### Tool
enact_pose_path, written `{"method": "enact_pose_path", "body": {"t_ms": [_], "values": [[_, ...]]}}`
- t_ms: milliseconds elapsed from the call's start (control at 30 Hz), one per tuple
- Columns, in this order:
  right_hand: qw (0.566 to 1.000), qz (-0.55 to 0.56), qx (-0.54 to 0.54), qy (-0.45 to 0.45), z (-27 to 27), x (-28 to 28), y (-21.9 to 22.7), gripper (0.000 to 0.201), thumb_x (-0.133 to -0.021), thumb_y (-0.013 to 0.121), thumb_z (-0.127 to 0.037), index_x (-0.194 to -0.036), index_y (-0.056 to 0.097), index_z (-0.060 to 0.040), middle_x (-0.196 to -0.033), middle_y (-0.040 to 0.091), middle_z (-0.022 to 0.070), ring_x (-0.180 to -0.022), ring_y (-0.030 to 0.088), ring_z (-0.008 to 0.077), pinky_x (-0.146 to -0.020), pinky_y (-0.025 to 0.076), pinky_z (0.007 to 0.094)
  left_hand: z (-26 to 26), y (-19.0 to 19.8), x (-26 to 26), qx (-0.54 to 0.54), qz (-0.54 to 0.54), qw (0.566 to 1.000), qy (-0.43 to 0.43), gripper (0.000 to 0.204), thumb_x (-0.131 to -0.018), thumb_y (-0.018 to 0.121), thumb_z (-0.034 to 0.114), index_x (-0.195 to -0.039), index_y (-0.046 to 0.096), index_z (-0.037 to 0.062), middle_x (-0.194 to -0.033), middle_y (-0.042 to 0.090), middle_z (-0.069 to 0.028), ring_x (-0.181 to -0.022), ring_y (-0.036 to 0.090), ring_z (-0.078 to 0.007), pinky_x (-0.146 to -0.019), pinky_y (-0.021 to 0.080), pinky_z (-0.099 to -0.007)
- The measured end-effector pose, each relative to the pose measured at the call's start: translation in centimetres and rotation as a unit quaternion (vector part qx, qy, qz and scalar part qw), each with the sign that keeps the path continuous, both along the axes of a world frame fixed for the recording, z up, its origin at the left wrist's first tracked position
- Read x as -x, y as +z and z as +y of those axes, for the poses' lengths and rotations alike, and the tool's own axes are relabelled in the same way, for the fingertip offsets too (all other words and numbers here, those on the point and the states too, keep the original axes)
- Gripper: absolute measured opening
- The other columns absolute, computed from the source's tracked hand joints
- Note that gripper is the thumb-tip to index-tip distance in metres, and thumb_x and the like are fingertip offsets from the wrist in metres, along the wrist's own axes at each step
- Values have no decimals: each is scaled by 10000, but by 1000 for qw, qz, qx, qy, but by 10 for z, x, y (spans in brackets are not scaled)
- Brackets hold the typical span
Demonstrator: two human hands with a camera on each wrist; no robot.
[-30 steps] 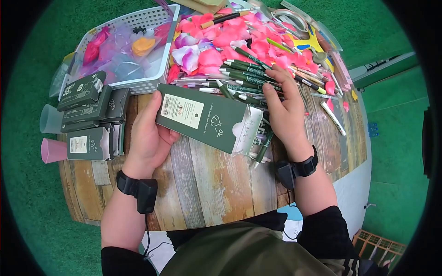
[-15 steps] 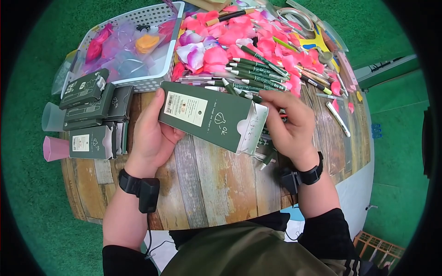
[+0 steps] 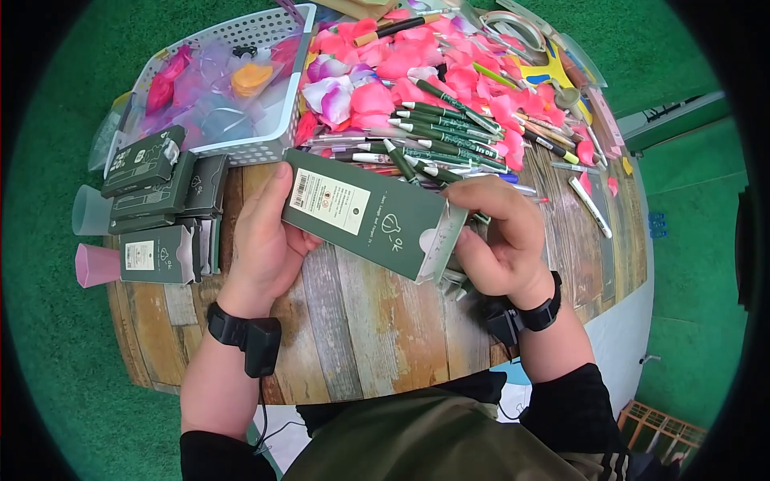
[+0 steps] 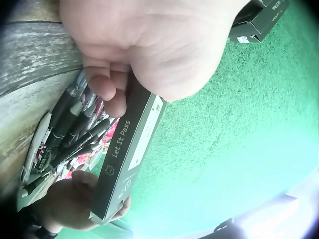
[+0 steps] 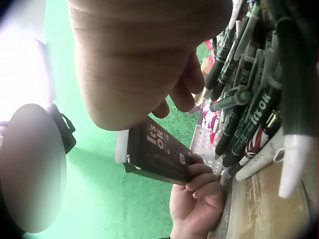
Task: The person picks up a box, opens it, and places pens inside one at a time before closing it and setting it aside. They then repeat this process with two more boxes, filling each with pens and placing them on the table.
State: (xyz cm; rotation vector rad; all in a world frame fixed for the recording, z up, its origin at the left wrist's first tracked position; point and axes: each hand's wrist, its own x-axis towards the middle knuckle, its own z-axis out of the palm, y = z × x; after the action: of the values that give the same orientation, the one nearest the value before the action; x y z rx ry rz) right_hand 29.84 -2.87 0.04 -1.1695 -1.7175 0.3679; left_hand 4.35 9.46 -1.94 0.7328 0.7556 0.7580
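Note:
A dark green cardboard pen box (image 3: 365, 244), with a white barcode label and a doodle marked "ok", is held tilted above the table. My left hand (image 3: 261, 236) grips its left end, thumb on the near face and fingers underneath. At the right end, the white-lined end flap (image 3: 437, 244) stands partly folded. My right hand (image 3: 505, 240) pinches that end between thumb and bent index finger. In the left wrist view the box's narrow side reads "Let It Pass". Beneath and behind it lies a heap of dark green pens (image 3: 445, 132).
Several similar boxes (image 3: 152, 196) are stacked at the left by a pink cup (image 3: 96, 264) and a clear cup (image 3: 90, 210). Behind stands a white basket (image 3: 285, 120) of gauzy bags. Pink petals (image 3: 409, 60) cover the back of the wooden table (image 3: 353, 345); a white pen (image 3: 589, 207) lies at right.
My right hand has come from over the pens to the box's end and now pinches it. The end flap is folded further in. My left hand keeps its grip.

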Motion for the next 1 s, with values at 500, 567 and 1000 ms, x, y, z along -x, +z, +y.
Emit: {"method": "enact_pose_path", "body": {"t_ms": [500, 567, 1000], "values": [[995, 33, 7, 89, 8, 3, -2, 631, -702, 931, -206, -1247, 650, -58, -1206, 706, 137, -907, 703, 223, -734, 568, 316, 2, 1, -1, 28, 1, 999, 29, 441, -1138, 483, 447, -1289, 652, 69, -1065, 762, -38, -846, 713, -107, -625, 498, -256], [997, 27, 2, 74, 7, 4, -2, 672, -703, 950, -229, -1275, 645, -54, -1203, 708, 131, -898, 703, 209, -735, 570, 312, 3, -1, 1, 26, -6, 999, 24, 441, -1138, 482, 449, -1285, 654, 70, -1054, 760, -34, -826, 701, -104, -622, 489, -255], [993, 100, 38, 52, 4, 6, -16, 693, -829, 877, -123, -1448, 580, -28, -1097, 692, 81, -853, 696, 133, -731, 560, 273, 3, -2, 1, -6, -6, 1000, -4, 450, -1154, 442, 425, -1288, 641, 44, -964, 733, -38, -717, 632, -104, -608, 483, -256]]}}
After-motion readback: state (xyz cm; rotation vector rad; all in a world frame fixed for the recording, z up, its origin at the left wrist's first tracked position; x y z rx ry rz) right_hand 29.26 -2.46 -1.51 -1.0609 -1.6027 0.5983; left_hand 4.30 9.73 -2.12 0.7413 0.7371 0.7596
